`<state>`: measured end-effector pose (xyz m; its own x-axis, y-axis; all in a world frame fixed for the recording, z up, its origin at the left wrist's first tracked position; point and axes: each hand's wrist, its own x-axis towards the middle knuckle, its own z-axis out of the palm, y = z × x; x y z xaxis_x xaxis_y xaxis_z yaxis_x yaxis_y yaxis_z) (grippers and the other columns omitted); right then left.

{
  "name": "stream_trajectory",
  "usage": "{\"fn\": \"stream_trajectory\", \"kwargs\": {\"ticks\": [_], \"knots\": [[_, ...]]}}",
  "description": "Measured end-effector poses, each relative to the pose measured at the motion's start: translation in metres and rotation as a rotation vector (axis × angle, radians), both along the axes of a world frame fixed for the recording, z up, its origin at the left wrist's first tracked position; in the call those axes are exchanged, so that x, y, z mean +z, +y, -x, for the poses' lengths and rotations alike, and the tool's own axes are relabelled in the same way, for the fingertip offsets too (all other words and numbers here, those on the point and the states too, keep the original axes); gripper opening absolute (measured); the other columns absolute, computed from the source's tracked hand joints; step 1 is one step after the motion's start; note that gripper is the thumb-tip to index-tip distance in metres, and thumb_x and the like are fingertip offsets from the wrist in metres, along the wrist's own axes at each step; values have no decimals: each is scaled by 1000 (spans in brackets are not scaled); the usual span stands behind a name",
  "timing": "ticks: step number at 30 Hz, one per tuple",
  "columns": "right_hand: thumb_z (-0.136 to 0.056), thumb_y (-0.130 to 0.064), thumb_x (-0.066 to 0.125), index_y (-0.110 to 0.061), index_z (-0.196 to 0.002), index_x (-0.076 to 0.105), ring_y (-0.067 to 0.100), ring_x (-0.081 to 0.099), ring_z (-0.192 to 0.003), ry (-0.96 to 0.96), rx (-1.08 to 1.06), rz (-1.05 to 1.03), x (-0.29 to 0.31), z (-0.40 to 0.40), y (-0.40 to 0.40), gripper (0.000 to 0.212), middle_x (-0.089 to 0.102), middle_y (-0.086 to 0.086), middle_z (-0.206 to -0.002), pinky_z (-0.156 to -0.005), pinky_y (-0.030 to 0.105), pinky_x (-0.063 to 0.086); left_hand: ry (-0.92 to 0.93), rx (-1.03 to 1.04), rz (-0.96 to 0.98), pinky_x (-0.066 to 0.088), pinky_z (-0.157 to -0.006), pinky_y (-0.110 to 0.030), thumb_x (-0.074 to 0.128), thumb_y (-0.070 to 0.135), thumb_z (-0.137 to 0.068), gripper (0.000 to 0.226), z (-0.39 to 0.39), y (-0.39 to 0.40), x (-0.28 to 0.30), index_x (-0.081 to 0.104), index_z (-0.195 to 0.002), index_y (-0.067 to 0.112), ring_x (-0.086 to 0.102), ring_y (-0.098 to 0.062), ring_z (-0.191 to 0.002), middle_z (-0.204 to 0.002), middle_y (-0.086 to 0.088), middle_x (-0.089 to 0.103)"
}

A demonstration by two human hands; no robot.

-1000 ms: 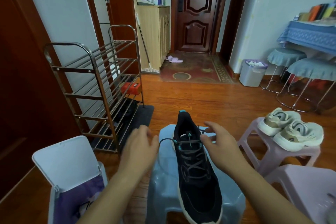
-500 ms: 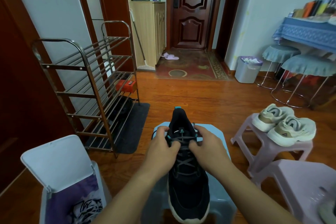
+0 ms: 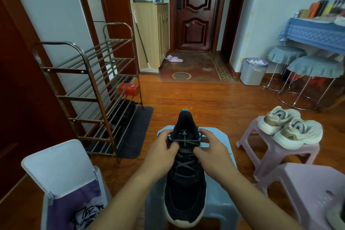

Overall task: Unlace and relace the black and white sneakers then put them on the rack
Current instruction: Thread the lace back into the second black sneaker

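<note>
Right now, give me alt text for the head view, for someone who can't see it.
Both hands, left and right, pinch the lace at the top eyelets of a black sneaker resting on a blue stool. A metal shoe rack stands to the left; a beige pair of sneakers sits on a lilac stool to the right.

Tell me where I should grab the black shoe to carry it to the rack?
Probably the heel end. The black sneaker lies on the blue stool with its heel pointing away, and the open collar there gives fingers an edge to hook. Come from above. Both the left hand and right hand are pinching laces by the tongue now.
</note>
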<state>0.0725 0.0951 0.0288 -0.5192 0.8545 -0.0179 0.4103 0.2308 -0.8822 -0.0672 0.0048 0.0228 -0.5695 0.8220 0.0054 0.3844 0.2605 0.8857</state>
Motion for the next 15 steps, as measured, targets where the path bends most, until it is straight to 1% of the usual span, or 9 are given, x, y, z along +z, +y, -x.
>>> {"fn": "stream_trajectory", "kwargs": {"ticks": [1,2,3,5,6,8,10,12,15], "knots": [[-95,-12,61,-34,-141,50,-2,69,-84,11,40,0,1,-3,2,52,61,-13,-121,-70,16,56,-42,-7,4,56,-72,-28,57,29,-102,30,4,-3,-1,52,-129,38,68,-5,-78,-93,1,70],[-97,-13,61,-35,-137,53,-5,68,-82,9,71,-10,2,-7,4,46,61,-15,-119,-67,12,54,-82,-7,8,54,-73,-25,58,30,-102,28,8,-6,-3,52,-128,37,67,-4,-80,-95,0,70],[-99,-15,59,-35,-133,55,-5,68,-83,6,85,-24,1,-10,7,39,62,-15,-119,-70,13,54,-109,7,15,54,-76,-27,57,28,-102,24,12,-8,-4,54,-126,34,67,-5,-80,-95,-1,70],[-102,-17,53,-26,-132,61,3,70,-91,-13,70,-37,0,-13,15,32,65,-9,-122,-83,26,60,-154,57,-3,56,-84,-41,53,18,-103,18,19,-10,-6,64,-117,23,67,-11,-78,-87,-2,71],[-103,-16,52,-23,-132,62,7,70,-94,-39,62,-56,-2,-13,18,32,66,-6,-122,-85,32,61,-125,77,-20,57,-85,-44,52,16,-103,17,23,-9,-7,67,-110,22,67,-13,-76,-83,-2,71],[-101,-17,56,-23,-126,66,8,69,-95,-115,63,-173,-3,-12,21,28,68,-10,-116,-85,36,60,-2,66,-26,58,-81,-43,55,19,-103,15,26,-7,-7,68,-97,25,68,-15,-74,-79,-2,71],[-99,-16,59,-25,-109,70,8,68,-90,-159,49,-288,-3,-10,23,17,69,-11,-104,-82,37,59,51,59,-35,59,-76,-39,56,19,-103,19,27,-5,-8,67,-89,25,68,-15,-73,-78,-1,71],[-100,-10,56,-22,-90,66,8,70,-81,-126,13,-301,-4,-10,28,18,69,-7,-91,-77,39,60,-33,76,-70,62,-78,-35,52,15,-105,21,28,-4,-9,65,-89,17,71,-15,-77,-81,-3,72],[-102,-3,47,-13,-87,60,9,73,-75,-15,-18,-119,-2,-8,27,22,70,4,-91,-73,36,62,-338,129,-123,63,-80,-35,46,10,-107,18,27,-5,-8,59,-99,2,76,-22,-85,-92,-16,74]]}}
